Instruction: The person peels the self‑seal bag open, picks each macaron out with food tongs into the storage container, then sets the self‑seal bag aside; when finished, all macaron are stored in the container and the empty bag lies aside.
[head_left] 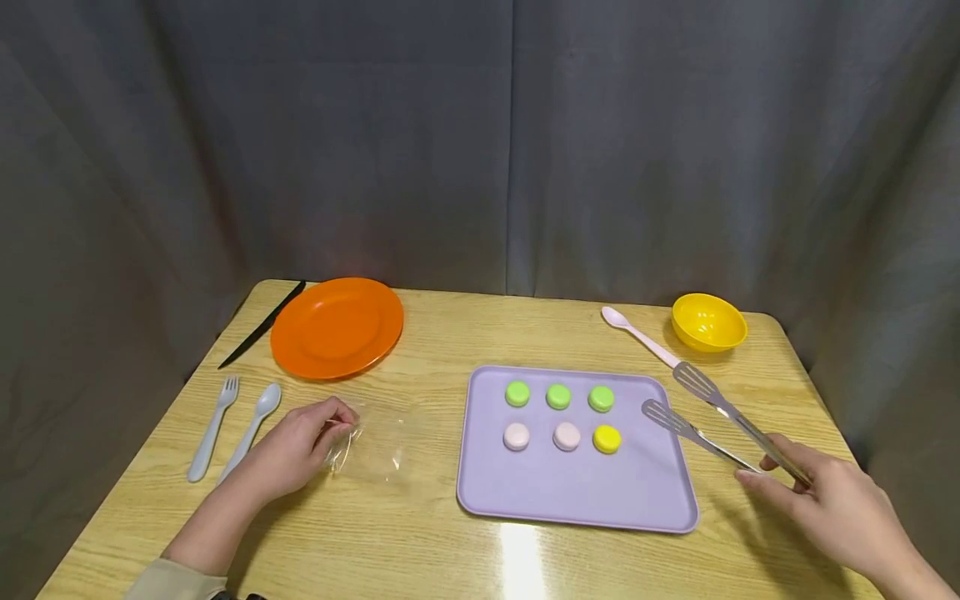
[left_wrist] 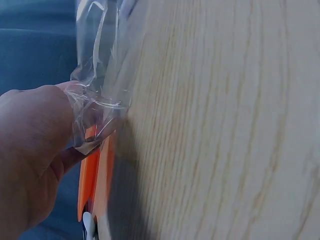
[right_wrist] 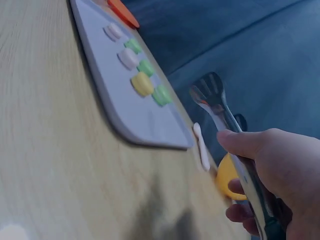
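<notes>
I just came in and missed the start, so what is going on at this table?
A person sits at a wooden table. Their right hand holds metal tongs, jaws apart, tips just past the right edge of a lilac tray. On the tray lie six macarons: three green, two pink, one yellow. The left hand pinches a clear plastic bag lying on the table left of the tray. No macaron is in the tongs or visibly in the bag.
</notes>
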